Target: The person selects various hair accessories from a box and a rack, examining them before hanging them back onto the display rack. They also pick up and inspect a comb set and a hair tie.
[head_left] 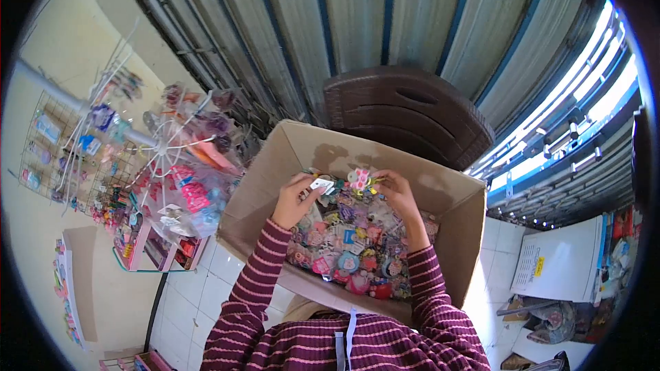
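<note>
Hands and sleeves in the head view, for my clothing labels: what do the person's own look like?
The left sleeve and right sleeve are long, dark maroon-purple with thin pale pink stripes running around the arm, ending near the wrists. The left hand and right hand are bare, without gloves.

Clocked from the middle of the one cardboard box (457, 230): two hands, the left hand (292, 200) at ten and the right hand (397, 196) at two; one white tag (321, 185) at ten; one spotted bow (358, 178) at twelve; one brown chair (381, 96) at one; one white carton (553, 261) at three; one spoked rack (161, 145) towards ten. Inside, trinkets (350, 261) too crowded to count.
</note>
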A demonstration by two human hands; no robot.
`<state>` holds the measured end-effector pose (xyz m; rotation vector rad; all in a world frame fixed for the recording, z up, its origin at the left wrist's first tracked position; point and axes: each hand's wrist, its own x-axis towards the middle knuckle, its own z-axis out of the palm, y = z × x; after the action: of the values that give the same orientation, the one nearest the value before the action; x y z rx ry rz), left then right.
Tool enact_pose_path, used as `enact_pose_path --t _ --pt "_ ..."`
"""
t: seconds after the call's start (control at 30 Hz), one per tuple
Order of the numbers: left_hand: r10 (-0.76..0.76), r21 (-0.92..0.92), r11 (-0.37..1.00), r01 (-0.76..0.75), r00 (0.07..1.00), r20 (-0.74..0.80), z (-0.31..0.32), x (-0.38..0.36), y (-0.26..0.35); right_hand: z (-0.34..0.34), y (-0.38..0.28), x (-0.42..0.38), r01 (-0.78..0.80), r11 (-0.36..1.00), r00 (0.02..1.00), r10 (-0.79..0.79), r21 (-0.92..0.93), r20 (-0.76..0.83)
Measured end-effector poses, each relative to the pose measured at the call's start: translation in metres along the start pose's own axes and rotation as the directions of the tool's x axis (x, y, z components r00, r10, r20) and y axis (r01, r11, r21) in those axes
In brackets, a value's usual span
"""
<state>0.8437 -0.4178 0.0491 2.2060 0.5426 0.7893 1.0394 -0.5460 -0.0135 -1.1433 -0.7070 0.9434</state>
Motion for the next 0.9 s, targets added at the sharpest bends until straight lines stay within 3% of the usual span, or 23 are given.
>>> enact_pose_path --t 0.03,0.07,0.13,0.17,0.2,0.27,0.3,0.33,0.4,0.43,0.53,0.6,0.67,0.8,0.83,0.87,0.9 --pt "-0.091 -0.105 0.991 0.087 0.995 -0.037 -0.014 -0.005 0.004 0.014 -0.019 -0.002 -0.038 0.979 0.999 0.031 0.201 0.039" --pt "-0.082 -0.097 0.992 0.076 0.995 -0.061 -0.030 -0.011 0.013 0.030 -0.036 -0.002 -0.027 0.980 0.998 0.016 0.196 0.061" --pt "-0.075 -0.222 0.975 0.014 0.961 -0.267 -0.064 -0.026 0.033 0.069 -0.067 -0.006 -0.007 0.846 0.982 -0.095 0.533 0.165" --pt "-0.093 -0.268 0.964 -0.004 0.933 -0.347 -0.080 -0.039 0.036 0.093 -0.085 -0.009 -0.043 0.786 0.961 -0.137 0.616 0.241" --pt "-0.092 -0.256 0.967 -0.006 0.925 -0.368 -0.093 -0.053 0.036 0.119 -0.098 -0.014 -0.054 0.787 0.954 -0.141 0.615 0.264" --pt "-0.208 -0.509 0.832 -0.221 0.726 -0.655 -0.119 -0.079 0.036 0.170 -0.117 -0.025 -0.129 0.769 0.918 -0.145 0.626 0.368" --pt "-0.287 -0.579 0.751 -0.319 0.632 -0.720 -0.133 -0.087 0.043 0.192 -0.118 -0.027 -0.221 0.780 0.885 -0.092 0.586 0.456" --pt "-0.278 -0.555 0.763 -0.331 0.607 -0.744 -0.150 -0.100 0.044 0.218 -0.120 -0.030 -0.238 0.781 0.867 -0.097 0.578 0.488" --pt "-0.300 -0.587 0.711 -0.388 0.587 -0.752 -0.182 -0.131 0.043 0.277 -0.123 -0.039 -0.331 0.858 0.816 0.050 0.394 0.575" --pt "-0.341 -0.576 0.726 -0.375 0.531 -0.776 -0.196 -0.145 0.046 0.307 -0.124 -0.042 -0.409 0.843 0.781 0.125 0.350 0.612" --pt "-0.470 -0.648 0.660 -0.381 0.464 -0.751 -0.233 -0.196 0.027 0.394 -0.109 -0.047 -0.513 0.774 0.650 0.069 0.371 0.757" --pt "-0.569 -0.696 0.652 -0.300 0.413 -0.711 -0.252 -0.234 0.007 0.444 -0.101 -0.049 -0.538 0.782 0.550 0.042 0.316 0.834" --pt "-0.539 -0.711 0.627 -0.318 0.481 -0.691 -0.271 -0.271 -0.003 0.495 -0.092 -0.055 -0.587 0.708 0.562 0.010 0.391 0.827" --pt "-0.623 -0.690 0.666 -0.284 0.297 -0.724 -0.300 -0.317 -0.013 0.571 -0.067 -0.060 -0.615 0.701 0.390 -0.129 0.362 0.912" --pt "-0.632 -0.654 0.704 -0.277 0.176 -0.755 -0.304 -0.324 -0.020 0.587 -0.064 -0.063 -0.439 0.828 0.427 -0.150 0.349 0.892" --pt "-0.626 -0.615 0.741 -0.268 0.056 -0.778 -0.310 -0.332 -0.024 0.598 -0.059 -0.062 -0.455 0.825 0.397 -0.149 0.335 0.906" --pt "-0.617 -0.617 0.750 -0.237 0.086 -0.783 -0.316 -0.340 -0.024 0.609 -0.051 -0.055 -0.491 0.825 0.317 -0.127 0.278 0.940"
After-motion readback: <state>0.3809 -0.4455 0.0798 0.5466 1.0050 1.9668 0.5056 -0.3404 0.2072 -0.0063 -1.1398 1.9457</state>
